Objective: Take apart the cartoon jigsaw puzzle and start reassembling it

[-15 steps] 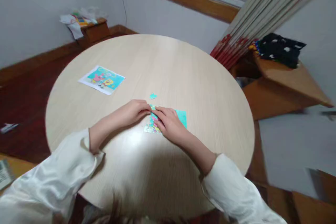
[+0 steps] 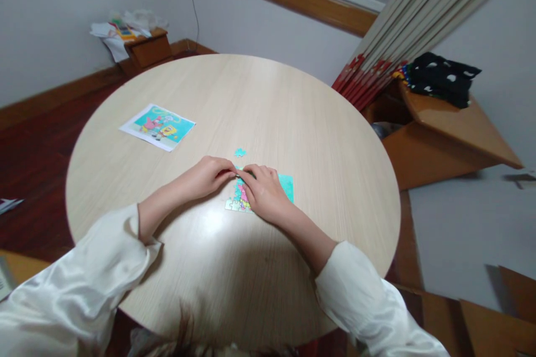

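A partly assembled jigsaw puzzle (image 2: 287, 185) in turquoise, pink and yellow lies flat on the round table (image 2: 293, 106). My right hand (image 2: 264, 192) rests over its middle and hides much of it, fingers spread and index finger pointing left. At the puzzle's upper left edge, my left hand (image 2: 213, 172) has thumb and fingers pinched together on what looks like a small puzzle piece, mostly hidden. The fingertips of both hands meet there. A loose turquoise puzzle piece (image 2: 240, 152) lies just beyond the hands.
Left of the hands lies a printed cartoon picture (image 2: 161, 126) on white paper. Behind the table, a low wooden stand (image 2: 151, 47) carries papers and plastic. On the right, a wooden cabinet (image 2: 444, 139) holds a black patterned cloth (image 2: 444, 78) beside the curtain (image 2: 389, 39).
The whole view has shifted slightly, so everything sits a little further left. Both hands stay at the puzzle's upper left edge; the right hand's fingers are a bit more arched.
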The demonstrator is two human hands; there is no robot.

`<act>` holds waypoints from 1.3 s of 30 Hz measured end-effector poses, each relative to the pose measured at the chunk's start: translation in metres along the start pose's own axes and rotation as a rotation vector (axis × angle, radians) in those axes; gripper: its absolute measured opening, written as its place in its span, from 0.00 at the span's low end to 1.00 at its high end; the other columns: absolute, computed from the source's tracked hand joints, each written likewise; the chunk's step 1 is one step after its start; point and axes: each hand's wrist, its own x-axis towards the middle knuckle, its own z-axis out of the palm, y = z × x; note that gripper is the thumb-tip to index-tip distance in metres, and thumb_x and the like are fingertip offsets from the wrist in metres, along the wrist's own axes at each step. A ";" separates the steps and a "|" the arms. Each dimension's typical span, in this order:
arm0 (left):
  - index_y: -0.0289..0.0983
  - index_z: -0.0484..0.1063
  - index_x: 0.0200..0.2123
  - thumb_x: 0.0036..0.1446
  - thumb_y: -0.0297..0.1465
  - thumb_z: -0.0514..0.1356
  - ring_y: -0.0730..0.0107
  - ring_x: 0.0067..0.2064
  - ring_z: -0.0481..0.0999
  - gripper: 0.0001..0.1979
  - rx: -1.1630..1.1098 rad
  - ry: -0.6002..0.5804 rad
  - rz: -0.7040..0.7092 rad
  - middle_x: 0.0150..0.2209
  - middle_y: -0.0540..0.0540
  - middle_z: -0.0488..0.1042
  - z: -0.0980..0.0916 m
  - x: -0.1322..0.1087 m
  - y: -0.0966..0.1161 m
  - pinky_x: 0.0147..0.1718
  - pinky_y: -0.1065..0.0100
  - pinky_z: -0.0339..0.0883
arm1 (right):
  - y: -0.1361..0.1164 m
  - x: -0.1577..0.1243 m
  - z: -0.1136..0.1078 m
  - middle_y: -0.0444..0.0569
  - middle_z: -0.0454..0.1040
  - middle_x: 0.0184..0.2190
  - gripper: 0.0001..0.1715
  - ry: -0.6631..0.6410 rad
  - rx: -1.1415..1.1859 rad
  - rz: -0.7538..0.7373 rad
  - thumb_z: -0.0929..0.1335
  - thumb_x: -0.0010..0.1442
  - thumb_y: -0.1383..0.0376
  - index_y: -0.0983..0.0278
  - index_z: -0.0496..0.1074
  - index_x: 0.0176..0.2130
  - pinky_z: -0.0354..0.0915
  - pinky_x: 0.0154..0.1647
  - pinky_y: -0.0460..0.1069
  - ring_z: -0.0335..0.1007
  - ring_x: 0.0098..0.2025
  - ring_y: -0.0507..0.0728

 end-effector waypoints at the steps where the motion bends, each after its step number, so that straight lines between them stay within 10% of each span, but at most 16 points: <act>1: 0.34 0.75 0.32 0.60 0.29 0.54 0.71 0.29 0.74 0.10 0.003 0.011 -0.001 0.29 0.45 0.78 0.001 0.000 0.000 0.31 0.71 0.64 | 0.000 0.000 0.000 0.55 0.68 0.50 0.23 -0.004 0.000 0.004 0.60 0.63 0.70 0.62 0.65 0.57 0.54 0.52 0.57 0.60 0.51 0.61; 19: 0.34 0.71 0.32 0.61 0.30 0.51 0.71 0.29 0.70 0.11 0.046 0.091 -0.095 0.28 0.47 0.73 0.011 0.003 -0.006 0.31 0.69 0.63 | 0.007 0.003 0.001 0.52 0.67 0.50 0.21 0.015 0.162 0.054 0.62 0.62 0.69 0.60 0.68 0.54 0.54 0.54 0.56 0.59 0.52 0.59; 29: 0.35 0.72 0.32 0.63 0.31 0.50 0.68 0.33 0.71 0.13 0.175 0.052 0.188 0.29 0.45 0.73 0.002 0.001 -0.008 0.35 0.67 0.64 | 0.009 0.004 0.002 0.51 0.67 0.50 0.24 0.015 0.174 0.059 0.62 0.62 0.70 0.57 0.67 0.56 0.53 0.53 0.56 0.59 0.52 0.59; 39: 0.36 0.74 0.39 0.62 0.34 0.54 0.71 0.32 0.71 0.11 0.095 -0.061 0.143 0.31 0.47 0.72 -0.004 -0.003 -0.008 0.33 0.69 0.64 | 0.006 0.003 -0.001 0.51 0.68 0.50 0.24 0.020 0.124 0.049 0.61 0.63 0.70 0.55 0.67 0.57 0.54 0.52 0.55 0.60 0.51 0.58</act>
